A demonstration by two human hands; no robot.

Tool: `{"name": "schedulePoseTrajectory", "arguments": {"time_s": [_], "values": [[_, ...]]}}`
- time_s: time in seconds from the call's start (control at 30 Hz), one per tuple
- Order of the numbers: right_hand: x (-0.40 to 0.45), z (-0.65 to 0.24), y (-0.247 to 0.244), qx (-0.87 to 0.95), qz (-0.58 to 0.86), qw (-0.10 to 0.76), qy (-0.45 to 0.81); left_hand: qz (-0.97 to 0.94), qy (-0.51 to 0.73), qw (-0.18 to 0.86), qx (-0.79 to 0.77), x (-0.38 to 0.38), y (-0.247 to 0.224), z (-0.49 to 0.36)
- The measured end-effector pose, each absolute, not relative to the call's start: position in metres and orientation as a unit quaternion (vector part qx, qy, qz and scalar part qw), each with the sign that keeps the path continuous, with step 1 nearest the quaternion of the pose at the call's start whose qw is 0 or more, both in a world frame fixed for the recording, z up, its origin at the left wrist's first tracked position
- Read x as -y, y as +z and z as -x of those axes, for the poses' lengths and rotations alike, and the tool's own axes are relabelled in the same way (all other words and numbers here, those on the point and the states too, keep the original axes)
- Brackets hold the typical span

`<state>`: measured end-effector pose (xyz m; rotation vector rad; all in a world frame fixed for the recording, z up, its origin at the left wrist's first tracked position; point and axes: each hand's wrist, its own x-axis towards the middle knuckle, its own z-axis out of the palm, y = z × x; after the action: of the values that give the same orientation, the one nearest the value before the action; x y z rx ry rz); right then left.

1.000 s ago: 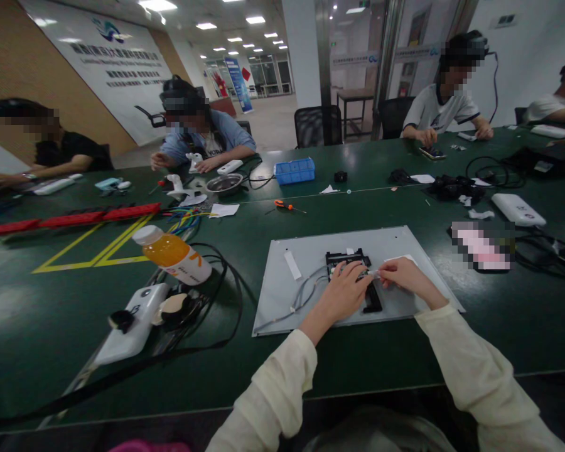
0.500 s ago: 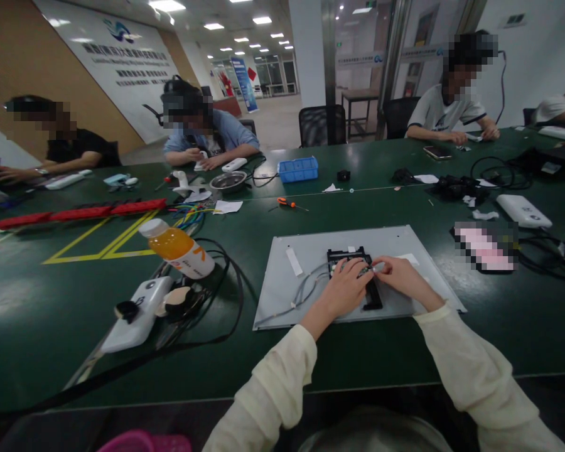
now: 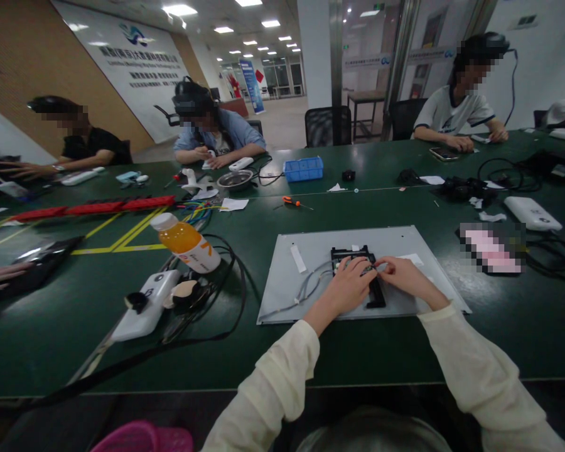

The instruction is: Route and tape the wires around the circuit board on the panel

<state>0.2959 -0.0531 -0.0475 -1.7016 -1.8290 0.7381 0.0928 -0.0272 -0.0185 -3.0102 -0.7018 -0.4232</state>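
Note:
A black plastic frame [image 3: 375, 295] lies on a light grey panel [image 3: 275, 276], with what looks like a small green circuit board partly hidden under my fingers. My left hand [image 3: 349, 285] rests over the frame, its fingers curled down onto it. Close beside those fingertips, my right hand [image 3: 407, 276] is pinched at the frame's right side. Whatever sits between its thumb and forefinger is too small to make out. Thin grey cables [image 3: 306, 289] run from the frame's left side across the panel, which also bears a white strip [image 3: 298, 258].
Left of the panel stand an orange drink bottle [image 3: 188, 245], a white power bank [image 3: 145, 307] and black cables. Farther back are a screwdriver [image 3: 292, 201] and a blue basket [image 3: 304, 169]. A phone [image 3: 489, 248] lies right. At the left edge, another person's hand [image 3: 4, 276] touches a dark glossy item.
The view has shifted slightly, so things sit farther right. Another person's hand with a dark glossy item has appeared at the left edge. The pale piece at my right fingertips shows less now.

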Motion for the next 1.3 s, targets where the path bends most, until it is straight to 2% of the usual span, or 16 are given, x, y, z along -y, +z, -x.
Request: {"name": "schedulePoseTrajectory", "arguments": {"time_s": [0.6,1.07,1.3], "values": [[0.051,-0.296,-0.048,0.663,0.639,0.265,0.284,0.965,-0.133,0.007,0.226,0.027,-0.018,-0.093],[0.052,-0.307,-0.046,0.647,0.626,0.336,0.275,0.952,-0.157,-0.044,0.259,0.024,-0.021,-0.094],[0.054,-0.307,-0.043,0.586,0.62,0.356,0.382,0.953,-0.15,-0.039,0.259,0.025,-0.02,-0.094]]}}
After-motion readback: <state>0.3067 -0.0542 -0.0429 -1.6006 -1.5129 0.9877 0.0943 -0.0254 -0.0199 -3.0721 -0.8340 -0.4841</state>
